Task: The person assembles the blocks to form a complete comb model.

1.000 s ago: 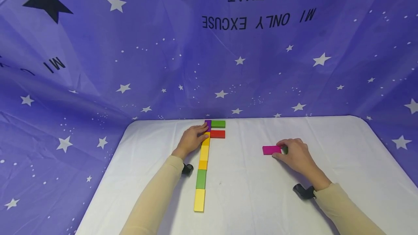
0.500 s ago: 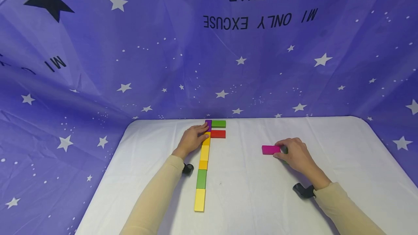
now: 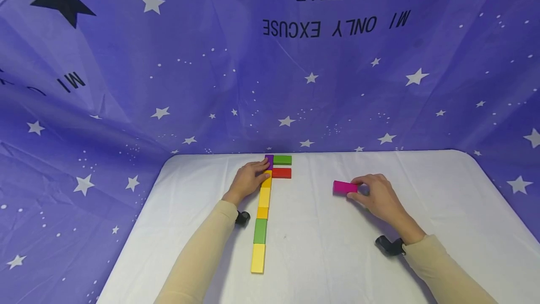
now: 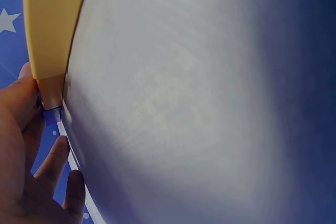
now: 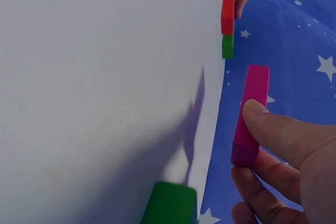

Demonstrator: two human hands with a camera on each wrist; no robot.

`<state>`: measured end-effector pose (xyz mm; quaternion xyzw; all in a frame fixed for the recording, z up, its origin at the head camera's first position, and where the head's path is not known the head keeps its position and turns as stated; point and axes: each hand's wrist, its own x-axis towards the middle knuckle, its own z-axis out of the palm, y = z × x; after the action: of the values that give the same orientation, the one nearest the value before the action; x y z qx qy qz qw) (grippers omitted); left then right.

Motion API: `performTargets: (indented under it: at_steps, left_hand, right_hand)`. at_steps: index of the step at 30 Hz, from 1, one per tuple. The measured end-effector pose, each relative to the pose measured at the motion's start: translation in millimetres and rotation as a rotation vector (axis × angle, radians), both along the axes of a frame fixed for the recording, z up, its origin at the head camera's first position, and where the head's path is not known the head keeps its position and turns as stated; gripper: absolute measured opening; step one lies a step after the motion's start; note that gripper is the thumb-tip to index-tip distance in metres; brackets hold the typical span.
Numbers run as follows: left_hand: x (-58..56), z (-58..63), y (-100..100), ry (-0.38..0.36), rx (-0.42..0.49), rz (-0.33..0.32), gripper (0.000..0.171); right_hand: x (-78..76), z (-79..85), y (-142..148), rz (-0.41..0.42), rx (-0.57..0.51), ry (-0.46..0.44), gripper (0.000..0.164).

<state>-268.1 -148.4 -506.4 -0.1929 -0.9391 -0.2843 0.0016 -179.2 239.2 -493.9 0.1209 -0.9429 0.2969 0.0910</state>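
Observation:
My right hand (image 3: 377,198) pinches a magenta block (image 3: 345,187) by its right end, thumb on one side and fingers on the other. In the right wrist view the magenta block (image 5: 253,114) is raised off the table, its shadow apart from it. My left hand (image 3: 246,181) rests at the far end of a row of blocks, fingertips on the purple block (image 3: 269,163) and thumb by the orange block (image 3: 266,180). A red block (image 3: 281,173) and a green block (image 3: 282,160) stick out to the right of that row.
Toward me the row goes on with a yellow block (image 3: 264,198), a small orange block (image 3: 262,213), a green block (image 3: 260,231) and a pale yellow block (image 3: 258,258). Another green block (image 5: 170,203) lies below my right hand. A starry purple cloth (image 3: 236,83) borders the white table (image 3: 312,247).
My right hand has lifted the magenta block from the table and shifted it a little left and away from me. My left hand has stayed in place at the row.

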Motion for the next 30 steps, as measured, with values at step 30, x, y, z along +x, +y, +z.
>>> performTargets:
  at_steps: [30]
  left_hand:
    - [1.2, 3.0, 1, -0.01, 0.007, -0.006, 0.044]
  right_hand:
    - [-12.9, 5.2, -62, 0.075, -0.103, 0.041, 0.031]
